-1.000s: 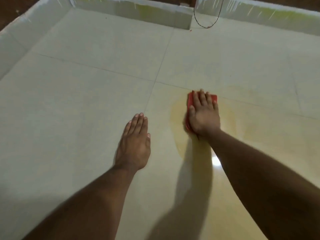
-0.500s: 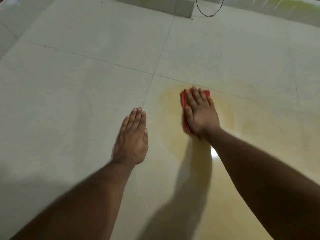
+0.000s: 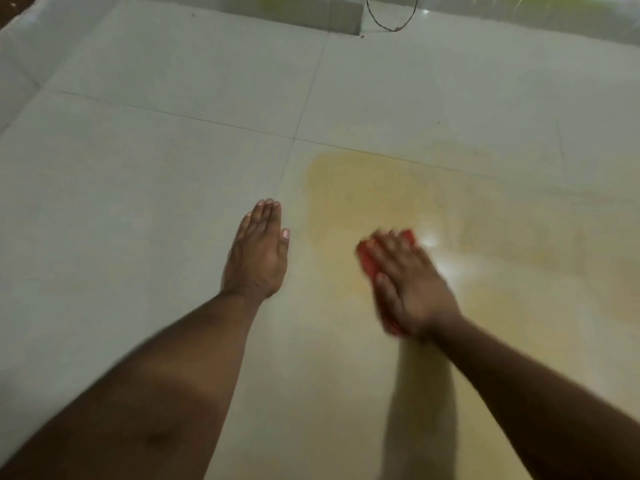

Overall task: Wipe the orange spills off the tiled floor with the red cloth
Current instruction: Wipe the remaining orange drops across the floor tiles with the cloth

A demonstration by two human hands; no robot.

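Cloth [image 3: 372, 268] sits pinned under the flat right hand [image 3: 412, 289] to scrub the spill [image 3: 346, 188], while the left hand [image 3: 258, 256], empty and flat, props on the floor [image 3: 138, 202].

glossy smooth tiled floor [image 3: 173, 202], soft red cloth [image 3: 372, 268], thin wet orange spills [image 3: 363, 188]

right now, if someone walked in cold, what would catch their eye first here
First the red cloth, the one bright thing, pressed flat under the right hand on the pale tiled floor. Around it spreads the orange spill, a wide yellowish smear running off to the right. The left hand rests flat on clean tile just left of the stain, fingers straight.
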